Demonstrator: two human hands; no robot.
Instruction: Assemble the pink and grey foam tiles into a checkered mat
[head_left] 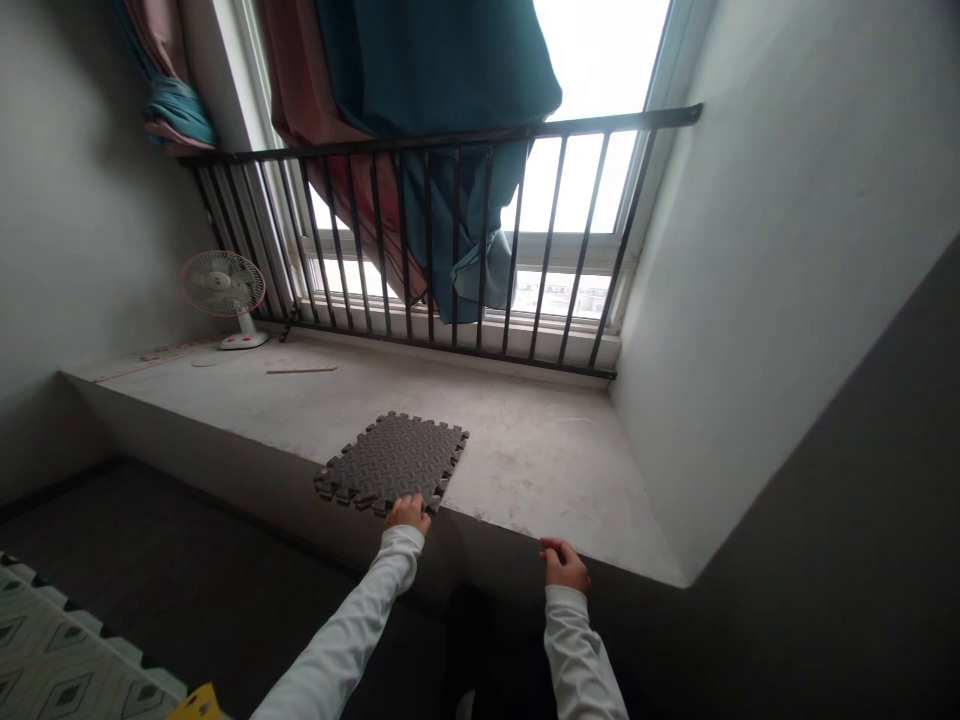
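Lying on a window ledge [540, 460], a dark foam mat [405, 455] juts past the front edge. The left hand [409, 513] curls over its near corner; whether it grips is unclear. The right hand [567, 568], half open, nothing visible in it, is at the ledge's edge.

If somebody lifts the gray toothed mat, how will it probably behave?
The mat is probably light foam, given its puzzle-like teeth. It may flex slightly but hold its shape: its near edge overhangs the ledge without visible sagging. The raised pattern should offer some grip.
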